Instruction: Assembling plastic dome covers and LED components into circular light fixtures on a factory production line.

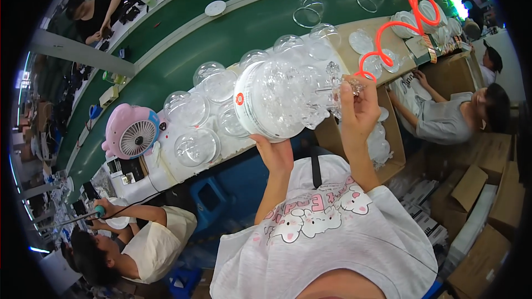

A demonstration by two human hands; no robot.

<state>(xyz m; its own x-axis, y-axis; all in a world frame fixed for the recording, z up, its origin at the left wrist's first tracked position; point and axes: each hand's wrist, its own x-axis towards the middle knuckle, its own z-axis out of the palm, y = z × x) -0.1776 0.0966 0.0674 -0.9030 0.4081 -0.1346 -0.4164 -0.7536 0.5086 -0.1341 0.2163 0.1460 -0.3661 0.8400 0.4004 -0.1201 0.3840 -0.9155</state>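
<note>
My left hand (274, 158) supports the lower edge of a white round base (244, 99) with a red round mark on its side. A clear domed body (285, 97) joins the base, tilted so its top points right. My right hand (360, 105) is closed, fingers pinched on a clear plastic piece (330, 91) with several arms at the dome's end. Whether that piece is fixed to the dome, I cannot tell. An orange coiled hose (382, 50) hangs down to just above my right fingers; its end is partly hidden there.
Several clear domes (197, 147) stand on the white worktop beside a pink fan (133, 133). Behind runs a green conveyor belt (183, 50) carrying clear parts. An open carton (393, 158) is at right. Co-workers sit at left (149, 238) and right (454, 113).
</note>
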